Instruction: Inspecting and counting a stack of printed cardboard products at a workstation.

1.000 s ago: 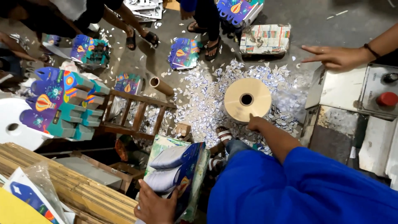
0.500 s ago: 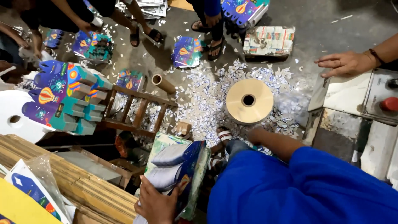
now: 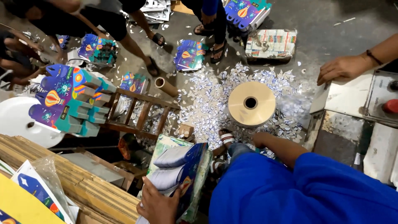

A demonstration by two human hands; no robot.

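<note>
My left hand point(image 3: 158, 206) grips the lower end of a stack of printed die-cut cards point(image 3: 182, 168), blue and purple on the printed side and white on the back, held upright at the bottom centre. My right arm, in a blue sleeve, reaches down towards the floor. My right hand point(image 3: 260, 140) is just below a flat tan roll of tape film point(image 3: 251, 103) lying among paper scraps. Its fingers are hidden, so whether it holds anything is unclear.
Another person's hand point(image 3: 342, 68) rests on a white machine plate point(image 3: 348, 95) at the right. A wooden ladder frame point(image 3: 141, 114), a cardboard tube point(image 3: 166, 86), stacks of colourful cards point(image 3: 68, 99) and several people's sandalled feet point(image 3: 215, 49) crowd the scrap-strewn floor.
My right hand has drawn back slightly from the edge of the tan roll towards me. My left hand keeps hold of the card stack. The other person's hand stays on the machine.
</note>
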